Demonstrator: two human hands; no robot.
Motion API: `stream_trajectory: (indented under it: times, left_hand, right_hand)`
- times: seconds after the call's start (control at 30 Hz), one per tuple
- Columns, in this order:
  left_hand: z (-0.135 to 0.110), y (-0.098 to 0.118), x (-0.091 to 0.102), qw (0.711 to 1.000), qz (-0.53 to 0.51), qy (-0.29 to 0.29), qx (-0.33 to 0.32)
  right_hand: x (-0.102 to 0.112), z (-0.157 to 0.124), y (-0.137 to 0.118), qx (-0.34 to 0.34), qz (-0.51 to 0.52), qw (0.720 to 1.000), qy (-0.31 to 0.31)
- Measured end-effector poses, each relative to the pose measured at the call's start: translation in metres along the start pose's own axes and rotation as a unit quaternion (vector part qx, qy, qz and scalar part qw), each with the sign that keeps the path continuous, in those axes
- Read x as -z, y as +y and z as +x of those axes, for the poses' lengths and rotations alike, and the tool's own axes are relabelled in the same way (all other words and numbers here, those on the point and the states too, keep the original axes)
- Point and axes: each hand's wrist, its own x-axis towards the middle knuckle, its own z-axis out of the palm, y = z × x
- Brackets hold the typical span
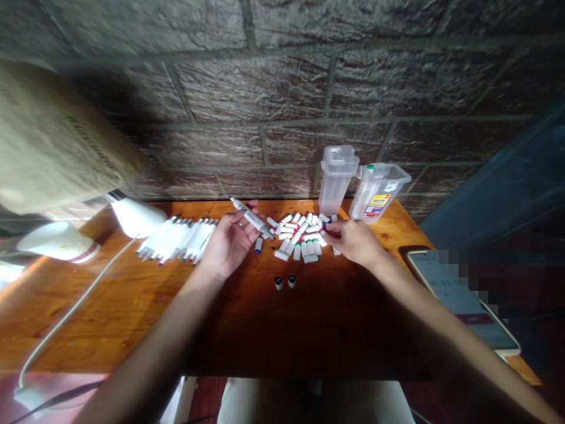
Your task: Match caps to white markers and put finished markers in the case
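My left hand (229, 241) is closed around a white marker (251, 218), holding it slanted above the wooden table (132, 306). My right hand (353, 240) rests on the table with its fingertips pinched at the right edge of a pile of loose marker caps (300, 235); what they hold is too small to make out. A row of several white markers (179, 238) lies side by side to the left of my left hand. Two dark-topped caps (285, 282) stand apart in front of the pile.
Two clear plastic marker cases (338, 176) (379, 191) stand against the brick wall behind the pile. A phone (459, 297) lies at the table's right edge. A white lamp base (57, 240), its cable (66, 315) and a beige fabric bundle (53, 141) occupy the left.
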Motion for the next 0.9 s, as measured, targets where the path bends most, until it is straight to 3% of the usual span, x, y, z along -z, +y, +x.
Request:
stream_trajectory:
  times: [0.33, 0.43, 0.57, 0.77, 0.9]
  left_hand:
    - [0.004, -0.004, 0.007, 0.999, 0.042, -0.019, -0.003]
    - [0.004, -0.004, 0.007, 0.999, 0.04, -0.022, -0.005]
    - [0.003, -0.004, 0.006, 0.998, 0.043, -0.035, -0.006]
    - [0.0, -0.006, 0.006, 0.995, 0.071, -0.069, -0.005]
    - [0.0, -0.007, 0.007, 0.993, 0.085, -0.079, -0.001]
  right_hand:
    - [0.003, 0.002, 0.003, -0.007, 0.083, 0.996, 0.012]
    - [0.006, 0.001, 0.003, 0.032, 0.193, 0.98, 0.049]
    - [0.009, -0.008, -0.014, 0.132, 0.299, 0.942, 0.073]
    - [0.019, -0.025, -0.044, 0.218, 0.354, 0.903, 0.107]
    - [0.024, -0.029, -0.049, 0.225, 0.36, 0.9, 0.103]
